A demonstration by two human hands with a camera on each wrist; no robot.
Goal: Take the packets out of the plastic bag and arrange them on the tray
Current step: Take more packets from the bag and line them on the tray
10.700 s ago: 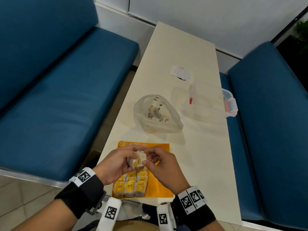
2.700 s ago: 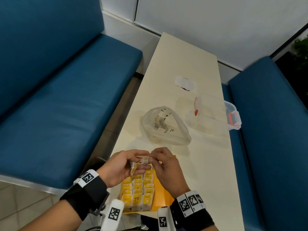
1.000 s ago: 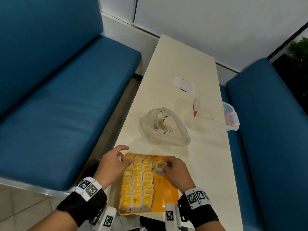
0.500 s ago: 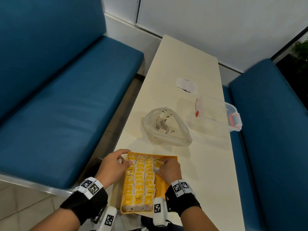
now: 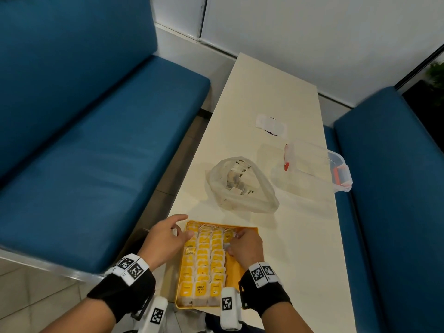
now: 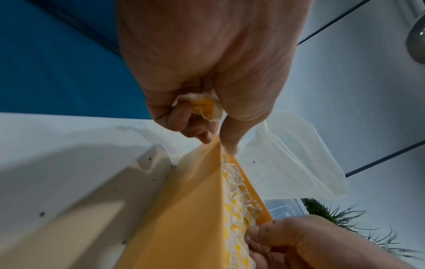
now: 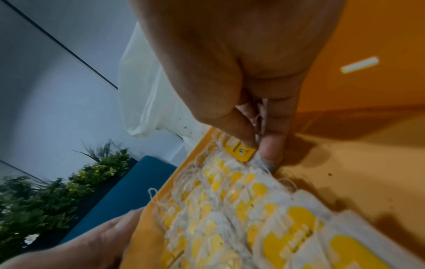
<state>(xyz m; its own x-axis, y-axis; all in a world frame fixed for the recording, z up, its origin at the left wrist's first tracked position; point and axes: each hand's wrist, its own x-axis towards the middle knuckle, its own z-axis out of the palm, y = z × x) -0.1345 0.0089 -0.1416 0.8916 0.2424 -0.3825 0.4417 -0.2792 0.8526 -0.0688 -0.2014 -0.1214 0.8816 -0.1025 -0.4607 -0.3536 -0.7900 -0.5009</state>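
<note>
At the bottom centre of the head view, an orange tray [image 5: 240,272] is seen on the near end of the counter [image 5: 300,248], its left part filled with three close rows of packets [image 5: 204,263], white with yellow labels and loose strings; the right strip of the tray is bare. The right hand [image 5: 242,246] is closed in a pinch on one packet [image 7: 241,151] at the head of a fourth row, thumb and forefinger on its yellow tag. The left hand [image 5: 165,239] is pressed against the tray's upper left edge, and in the left wrist view a crumpled spare packet [image 6: 202,107] is clenched in its curled fingers. A likely fault is judged to lie in the strings: they are tangled across the tops of the rows, so a snagged string could drag neighbouring packets out of line when the right hand is lifted. The tray seems to overhang the counter's near edge and could be tipped by a hard push. Farther up the frame, the translucent plastic bag [image 5: 240,186] is slumped open with a few packets left inside; being limp, it could slide or fold shut under a one-handed reach. Beyond it, at middle right, a clear lidded box [image 5: 317,169] is seen.
</note>
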